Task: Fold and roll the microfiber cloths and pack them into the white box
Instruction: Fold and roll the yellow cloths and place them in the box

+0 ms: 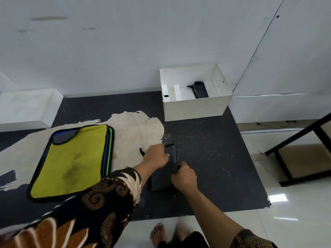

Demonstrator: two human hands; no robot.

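Grey cloth (160, 179) on dark mat (206, 158); yellow stack (71, 161) left, white box (195, 108) beyond.

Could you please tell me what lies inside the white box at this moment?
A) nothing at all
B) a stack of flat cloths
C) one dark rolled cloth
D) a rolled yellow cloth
C: one dark rolled cloth lies inside the white box; the yellow cloth lies flat outside it, and the left hand and right hand grip a grey cloth.
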